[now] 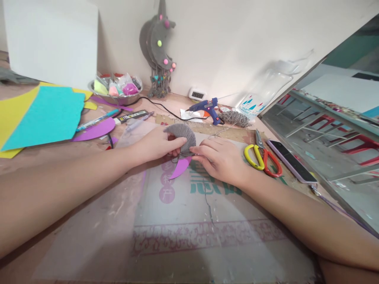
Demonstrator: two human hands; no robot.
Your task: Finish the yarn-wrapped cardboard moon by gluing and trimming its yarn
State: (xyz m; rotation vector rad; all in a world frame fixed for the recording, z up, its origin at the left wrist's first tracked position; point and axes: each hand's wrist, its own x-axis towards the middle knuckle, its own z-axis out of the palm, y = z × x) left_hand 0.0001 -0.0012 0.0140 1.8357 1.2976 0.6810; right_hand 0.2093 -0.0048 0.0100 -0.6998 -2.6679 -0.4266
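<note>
- Head view, nearest first: a translucent sheet [177,258] lies across the table [17,173].
- Over it, both hands hold a purple crescent [180,169], mostly wrapped in grey yarn [189,135].
- Left hand [156,142] curls round it, thumb pressed on the wrapping; right hand [222,159] pinches its lower edge.
- Rightward, scissors [260,148] lie beside a phone [291,161].
- Beyond, a blue glue gun [205,105]; farthest, a grey hanging crescent [154,49].
</note>
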